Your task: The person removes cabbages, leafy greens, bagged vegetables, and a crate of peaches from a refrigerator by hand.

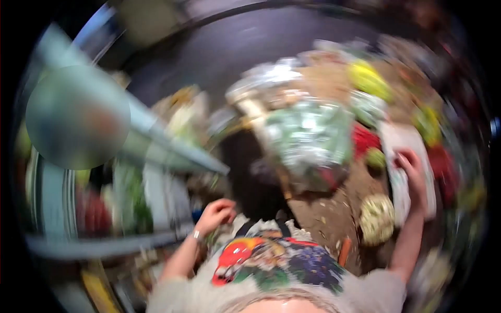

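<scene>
My left hand (216, 215) hangs in front of my body at lower centre-left, its fingers curled, with a band at the wrist. What it holds, if anything, cannot be made out. On the right, my right hand (410, 163) is over a long white box or board (401, 141); its fingers are bent and blurred, with a small dark reddish spot at the tips. To its left lie a round green item (374, 158) and a red bundle (366, 140). Nearer to me is a pale yellow-green, cauliflower-like head (377, 219). A large clear bag with green contents (311, 138) sits at the centre.
A brown cardboard-like surface (326, 219) bears an orange stick-shaped item (344, 251). Yellow (369, 81) and whitish bags lie farther back. At left, a pale slanted panel (156, 138) stands above shelves with greens (136, 203) and red goods (94, 211). The view is motion-blurred.
</scene>
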`<state>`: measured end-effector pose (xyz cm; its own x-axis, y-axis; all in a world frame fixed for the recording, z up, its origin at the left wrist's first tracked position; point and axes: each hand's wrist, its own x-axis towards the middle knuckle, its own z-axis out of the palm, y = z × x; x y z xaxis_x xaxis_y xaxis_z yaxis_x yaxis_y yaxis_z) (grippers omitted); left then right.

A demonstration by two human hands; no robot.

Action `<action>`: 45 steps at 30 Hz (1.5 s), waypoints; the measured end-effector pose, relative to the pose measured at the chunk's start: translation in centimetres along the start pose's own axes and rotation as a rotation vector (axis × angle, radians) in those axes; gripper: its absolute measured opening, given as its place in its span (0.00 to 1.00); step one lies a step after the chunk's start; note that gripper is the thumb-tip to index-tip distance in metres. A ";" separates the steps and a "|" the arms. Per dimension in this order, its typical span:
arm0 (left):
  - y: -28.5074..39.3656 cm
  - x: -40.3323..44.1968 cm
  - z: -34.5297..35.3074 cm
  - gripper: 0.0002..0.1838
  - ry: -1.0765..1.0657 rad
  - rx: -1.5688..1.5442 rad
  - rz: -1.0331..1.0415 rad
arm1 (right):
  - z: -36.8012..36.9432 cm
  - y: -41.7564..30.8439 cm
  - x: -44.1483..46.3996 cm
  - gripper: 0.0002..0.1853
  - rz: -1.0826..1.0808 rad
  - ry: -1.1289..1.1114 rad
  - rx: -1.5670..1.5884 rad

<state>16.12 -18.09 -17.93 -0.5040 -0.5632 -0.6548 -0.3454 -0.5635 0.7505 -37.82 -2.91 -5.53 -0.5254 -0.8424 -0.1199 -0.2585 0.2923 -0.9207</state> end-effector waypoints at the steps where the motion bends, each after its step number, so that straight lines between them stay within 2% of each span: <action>1: -0.6 -0.7 -1.0 0.11 0.058 0.058 0.031 | 2.2 -1.3 0.8 0.10 0.042 -0.068 -0.006; 2: -2.5 -1.6 -2.1 0.13 0.029 0.013 0.081 | 3.5 -1.3 0.6 0.10 0.006 -0.076 0.021; 7: -6.1 -7.4 -6.8 0.13 0.235 -0.118 0.021 | 15.7 -8.5 0.7 0.10 0.050 -0.459 -0.024; 8: -6.8 -8.3 -7.9 0.13 0.260 -0.147 0.010 | 17.9 -8.7 0.8 0.10 0.100 -0.490 -0.029; 9: -10.4 -8.7 -9.0 0.12 0.300 -0.178 0.064 | 20.4 -8.2 -1.1 0.10 0.044 -0.533 -0.044; 12: -12.9 -12.1 -14.1 0.11 0.477 -0.124 0.063 | 27.3 -7.8 -1.6 0.10 0.057 -0.700 -0.015; 14: -15.0 -14.5 -18.2 0.12 0.641 -0.136 0.085 | 32.1 -8.0 -2.9 0.09 0.135 -0.705 0.029; 16: -15.9 -17.2 -22.7 0.12 0.860 0.030 0.121 | 35.9 -8.2 -3.4 0.09 0.123 -0.882 -0.018; 18: -15.7 -19.9 -26.8 0.13 1.094 0.053 0.178 | 39.4 -8.3 -4.6 0.09 0.153 -0.923 -0.012; 20: -13.8 -22.9 -30.7 0.16 1.295 0.298 0.159 | 42.7 -9.7 -6.3 0.10 0.171 -0.904 -0.062; 22: -12.4 -25.4 -34.1 0.18 1.531 0.538 0.202 | 45.0 -9.3 -6.7 0.10 0.198 -0.982 -0.015; 24: -9.9 -27.3 -36.6 0.16 1.744 0.909 0.419 | 47.2 -9.1 -7.3 0.10 0.221 -0.992 -0.036; 26: -8.9 -28.3 -39.4 0.17 1.843 1.116 0.545 | 49.3 -9.2 -7.9 0.12 0.215 -1.010 -0.087; 28: -8.1 -28.6 -41.9 0.18 1.908 1.220 0.493 | 51.5 -9.7 -8.1 0.09 0.246 -1.080 -0.088; 29: -7.1 -28.5 -41.9 0.21 1.841 1.085 0.503 | 52.4 -9.5 -8.0 0.09 0.253 -1.116 -0.067; 30: -7.4 -28.1 -42.9 0.21 1.857 1.083 0.500 | 53.3 -9.1 -7.8 0.09 0.219 -1.120 -0.072; 32: -8.2 -27.0 -46.6 0.24 1.980 1.270 0.348 | 55.2 -9.6 -7.3 0.09 0.229 -1.173 -0.058; 33: -9.0 -26.2 -47.8 0.28 2.070 1.325 0.408 | 56.0 -9.4 -6.6 0.10 0.208 -1.241 -0.045; 34: -9.3 -25.9 -47.9 0.29 2.062 1.248 0.252 | 56.9 -9.2 -6.1 0.11 0.272 -1.198 -0.077; 35: -10.0 -25.3 -48.8 0.31 2.042 1.065 0.243 | 58.0 -9.6 -5.8 0.10 0.260 -1.217 -0.089; 36: -10.0 -25.2 -48.7 0.31 2.000 1.009 0.124 | 59.0 -10.0 -5.4 0.09 0.257 -1.236 -0.107; 38: -10.3 -25.5 -48.7 0.29 1.958 1.032 0.105 | 61.2 -9.6 -4.3 0.09 0.242 -1.270 -0.058; 40: -9.7 -26.1 -49.0 0.27 2.047 1.048 0.179 | 63.3 -8.2 -2.4 0.09 0.114 -1.362 -0.048; 42: -7.9 -27.6 -49.4 0.24 2.155 1.104 0.214 | 65.3 -11.8 -3.0 0.09 0.209 -1.370 -0.064; 44: -7.4 -28.1 -50.0 0.23 2.251 1.106 0.042 | 67.2 -14.1 -3.2 0.09 0.397 -1.331 0.006; 45: -8.1 -28.3 -50.8 0.23 2.276 1.103 0.028 | 68.2 -15.1 -3.2 0.09 0.378 -1.351 0.002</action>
<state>73.46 -28.28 -10.04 0.3921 -0.4466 0.8042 -0.7951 -0.6042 0.0521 23.00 -35.53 -16.57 0.6134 -0.4937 -0.6164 -0.2768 0.5966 -0.7533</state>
